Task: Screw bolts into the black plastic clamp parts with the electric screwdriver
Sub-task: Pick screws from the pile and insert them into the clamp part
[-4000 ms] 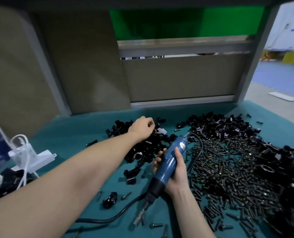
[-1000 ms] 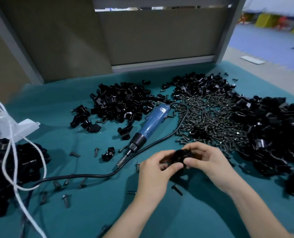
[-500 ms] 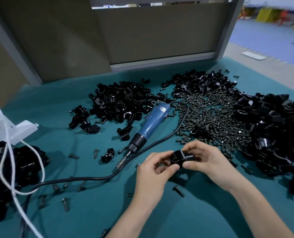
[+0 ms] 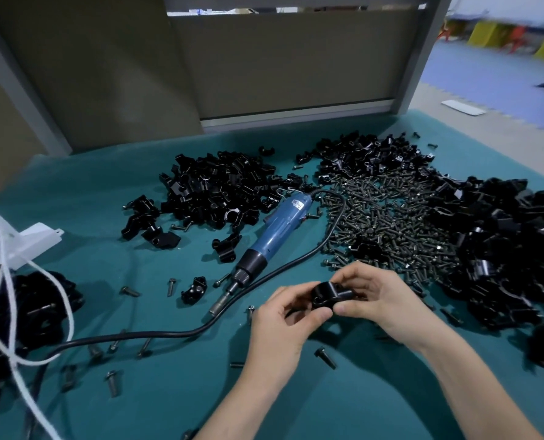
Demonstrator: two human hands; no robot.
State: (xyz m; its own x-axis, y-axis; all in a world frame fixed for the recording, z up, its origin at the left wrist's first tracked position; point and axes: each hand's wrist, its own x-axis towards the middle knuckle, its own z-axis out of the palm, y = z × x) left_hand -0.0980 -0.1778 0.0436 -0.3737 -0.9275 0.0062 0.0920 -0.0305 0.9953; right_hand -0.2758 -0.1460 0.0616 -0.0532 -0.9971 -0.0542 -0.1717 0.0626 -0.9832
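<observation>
Since four seconds back, the screwdriver [image 4: 277, 230] has left the right hand [image 4: 378, 300] and lies on the mat [image 4: 169, 392], tip toward the person and within easy reach. Both hands now meet just above the mat. The left hand [image 4: 283, 325] pinches a black clamp [image 4: 327, 295] between thumb and fingers, and the right hand grips its other side, probably to line up the bolt hole. Whether a bolt is already seated, the fingers hide. More bolts [image 4: 391, 223] lie heaped just beyond the right hand, handy for picking, and a stray bolt [image 4: 326, 358] lies below the hands.
</observation>
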